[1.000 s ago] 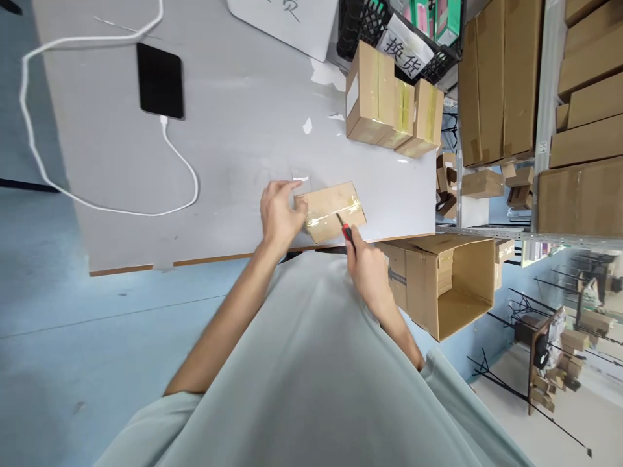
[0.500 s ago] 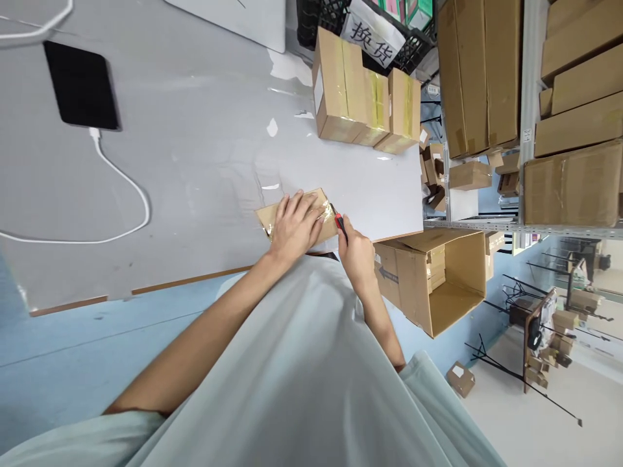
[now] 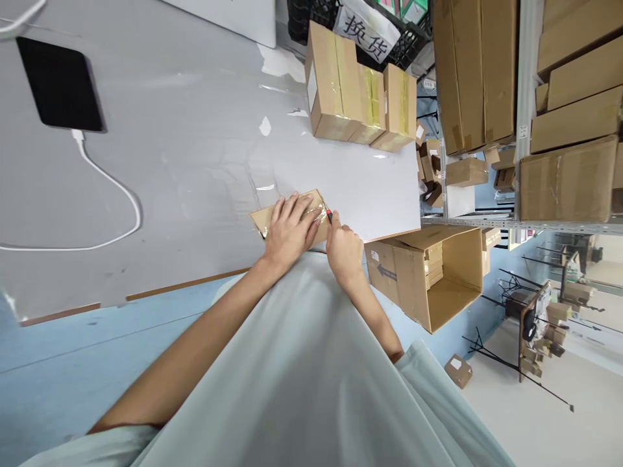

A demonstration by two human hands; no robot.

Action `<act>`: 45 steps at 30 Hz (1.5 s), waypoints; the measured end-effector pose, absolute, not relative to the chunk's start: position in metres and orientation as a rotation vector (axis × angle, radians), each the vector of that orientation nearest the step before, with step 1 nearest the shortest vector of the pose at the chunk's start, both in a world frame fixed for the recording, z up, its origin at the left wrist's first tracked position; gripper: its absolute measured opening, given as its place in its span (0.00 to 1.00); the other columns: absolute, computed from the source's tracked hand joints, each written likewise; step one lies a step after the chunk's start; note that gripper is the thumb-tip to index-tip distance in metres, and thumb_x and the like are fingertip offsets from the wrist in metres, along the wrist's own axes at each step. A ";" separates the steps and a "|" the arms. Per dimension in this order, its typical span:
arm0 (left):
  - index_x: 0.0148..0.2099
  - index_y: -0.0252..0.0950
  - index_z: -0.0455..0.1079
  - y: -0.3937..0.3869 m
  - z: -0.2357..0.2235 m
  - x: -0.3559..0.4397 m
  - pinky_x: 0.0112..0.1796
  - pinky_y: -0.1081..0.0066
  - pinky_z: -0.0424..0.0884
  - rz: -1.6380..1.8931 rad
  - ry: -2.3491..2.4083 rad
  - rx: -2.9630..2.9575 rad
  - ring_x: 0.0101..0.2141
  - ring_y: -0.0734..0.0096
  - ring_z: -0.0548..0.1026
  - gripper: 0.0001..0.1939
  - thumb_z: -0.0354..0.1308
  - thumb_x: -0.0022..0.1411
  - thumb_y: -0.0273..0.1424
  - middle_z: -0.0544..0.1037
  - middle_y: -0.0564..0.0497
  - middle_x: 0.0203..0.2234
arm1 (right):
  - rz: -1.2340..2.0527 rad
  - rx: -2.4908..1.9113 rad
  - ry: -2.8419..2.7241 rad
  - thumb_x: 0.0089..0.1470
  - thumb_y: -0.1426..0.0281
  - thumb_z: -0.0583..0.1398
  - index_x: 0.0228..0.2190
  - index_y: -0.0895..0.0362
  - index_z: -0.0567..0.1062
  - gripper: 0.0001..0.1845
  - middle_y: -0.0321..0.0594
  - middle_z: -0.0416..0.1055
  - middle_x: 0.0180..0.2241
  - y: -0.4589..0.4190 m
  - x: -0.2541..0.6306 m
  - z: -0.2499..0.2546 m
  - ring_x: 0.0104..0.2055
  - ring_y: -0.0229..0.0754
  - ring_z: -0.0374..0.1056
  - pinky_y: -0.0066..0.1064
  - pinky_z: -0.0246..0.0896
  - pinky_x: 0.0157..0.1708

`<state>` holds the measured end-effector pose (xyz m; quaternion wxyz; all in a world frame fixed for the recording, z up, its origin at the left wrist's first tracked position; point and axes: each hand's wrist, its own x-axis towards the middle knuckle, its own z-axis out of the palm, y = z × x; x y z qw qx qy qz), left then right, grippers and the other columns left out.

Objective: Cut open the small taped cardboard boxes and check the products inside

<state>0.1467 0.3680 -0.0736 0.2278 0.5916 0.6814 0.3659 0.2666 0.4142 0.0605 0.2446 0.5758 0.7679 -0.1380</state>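
A small taped cardboard box point(image 3: 263, 218) lies near the front edge of the grey table point(image 3: 185, 175), most of its top covered by a hand. My left hand point(image 3: 288, 233) rests on it with the fingers stretched out, pressing from above. Shiny clear tape shows around the fingers and along the box's right end. Wrapped around a red and black utility knife point(image 3: 329, 215), my right hand point(image 3: 344, 253) is at that right end. Only the front of the knife shows; the fingers hide its handle, and the blade is too small to make out.
Several taped cartons point(image 3: 335, 84) stand at the back right, before a black crate point(image 3: 413, 42). A phone-like black device point(image 3: 61, 84) with a white cable point(image 3: 127, 194) lies at left. A large open carton point(image 3: 403, 279) stands beyond the table's right edge, near shelves point(image 3: 523, 130) of boxes.
My right hand has moved up and left, closer to the box, and less of the knife shows. The left hand stays on the box. The whole view has shifted slightly.
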 end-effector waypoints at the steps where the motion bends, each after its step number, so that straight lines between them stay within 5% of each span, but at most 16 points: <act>1: 0.69 0.46 0.80 0.369 -0.073 0.147 0.79 0.32 0.53 1.007 1.875 1.623 0.79 0.39 0.64 0.21 0.54 0.83 0.40 0.75 0.41 0.75 | -0.367 1.570 2.097 0.84 0.72 0.46 0.82 0.56 0.58 0.33 0.56 0.85 0.55 0.414 0.265 0.061 0.51 0.50 0.86 0.35 0.78 0.51; 7: 0.66 0.45 0.81 0.369 -0.072 0.148 0.79 0.32 0.53 1.001 1.866 1.624 0.79 0.39 0.64 0.19 0.54 0.84 0.40 0.75 0.40 0.76 | -0.322 1.537 2.024 0.81 0.76 0.48 0.81 0.55 0.61 0.33 0.55 0.86 0.53 0.406 0.274 0.069 0.52 0.50 0.87 0.35 0.79 0.51; 14: 0.66 0.45 0.80 0.367 -0.072 0.148 0.78 0.30 0.53 1.020 1.853 1.627 0.80 0.40 0.64 0.19 0.53 0.84 0.40 0.75 0.41 0.76 | -0.367 1.545 2.029 0.85 0.67 0.48 0.82 0.52 0.60 0.31 0.53 0.86 0.55 0.405 0.278 0.091 0.53 0.53 0.85 0.37 0.77 0.53; 23: 0.66 0.44 0.81 0.369 -0.073 0.148 0.78 0.31 0.54 1.029 1.852 1.630 0.79 0.39 0.65 0.20 0.53 0.84 0.40 0.75 0.39 0.75 | -0.393 1.549 2.107 0.85 0.65 0.46 0.85 0.48 0.49 0.34 0.52 0.85 0.56 0.421 0.266 0.074 0.54 0.52 0.85 0.38 0.75 0.55; 35: 0.66 0.43 0.80 0.369 -0.073 0.152 0.79 0.33 0.53 1.011 1.870 1.612 0.79 0.42 0.64 0.20 0.52 0.85 0.40 0.75 0.39 0.75 | -0.294 1.551 2.032 0.81 0.76 0.49 0.83 0.51 0.56 0.36 0.54 0.84 0.55 0.415 0.263 0.062 0.54 0.48 0.86 0.35 0.78 0.54; 45: 0.67 0.48 0.81 0.374 -0.074 0.152 0.79 0.31 0.54 1.045 1.779 1.605 0.79 0.43 0.65 0.19 0.54 0.84 0.40 0.77 0.45 0.74 | -0.367 1.600 1.945 0.82 0.72 0.49 0.80 0.55 0.61 0.31 0.58 0.85 0.55 0.412 0.275 0.068 0.57 0.53 0.85 0.40 0.77 0.56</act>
